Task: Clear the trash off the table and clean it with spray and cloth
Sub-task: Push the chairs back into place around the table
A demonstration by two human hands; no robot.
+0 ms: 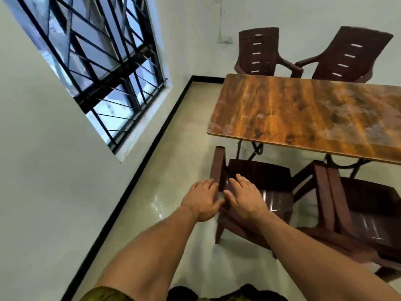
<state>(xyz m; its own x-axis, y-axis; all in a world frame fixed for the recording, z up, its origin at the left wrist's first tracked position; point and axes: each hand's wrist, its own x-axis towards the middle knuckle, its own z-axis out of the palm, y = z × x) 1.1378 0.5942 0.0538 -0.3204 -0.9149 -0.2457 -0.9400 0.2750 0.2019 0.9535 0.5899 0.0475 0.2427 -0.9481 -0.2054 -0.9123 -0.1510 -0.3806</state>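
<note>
Brown chair under flat left hand, right hand, near table.

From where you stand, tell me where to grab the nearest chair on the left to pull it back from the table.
Take the top of its backrest from behind, on your side, fingers curled over the rim. The chair faces the table, so its back is probably the part nearest you.

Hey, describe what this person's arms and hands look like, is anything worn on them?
Both forearms are bare, with no sleeves. The left hand and right hand carry no gloves, watch or visible rings. A golden-olive garment shows at the bottom edge.
</note>
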